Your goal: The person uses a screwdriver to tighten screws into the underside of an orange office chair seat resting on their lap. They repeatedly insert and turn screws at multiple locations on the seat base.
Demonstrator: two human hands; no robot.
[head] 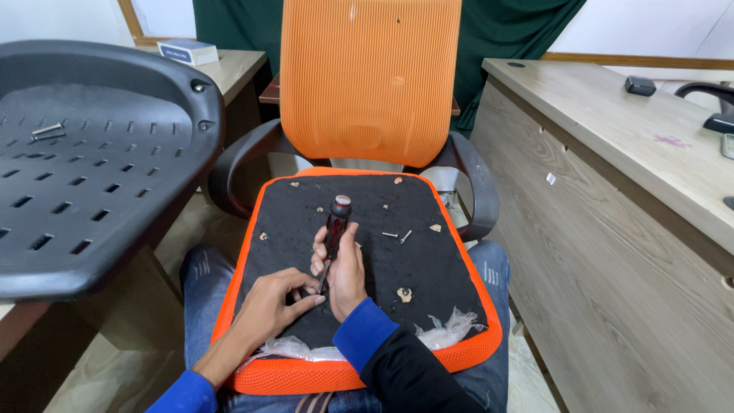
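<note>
An orange seat cushion [459,348] with a black underside lies across my lap, bottom up. My right hand [345,271] grips a screwdriver [335,226] with a dark red and black handle, held upright with its tip down on the black underside. My left hand [274,306] rests on the underside beside it, fingers pinched at the screwdriver's tip; what they pinch is hidden. Two loose screws [397,235] lie on the black surface to the right of the screwdriver.
An orange mesh chair back [371,76] with black armrests [478,183] stands ahead. A black perforated plastic seat shell [84,160] lies on the desk at left, a screw [47,131] on it. A wooden desk [634,153] runs along the right. Torn plastic wrap [447,330] hangs at the cushion's near edge.
</note>
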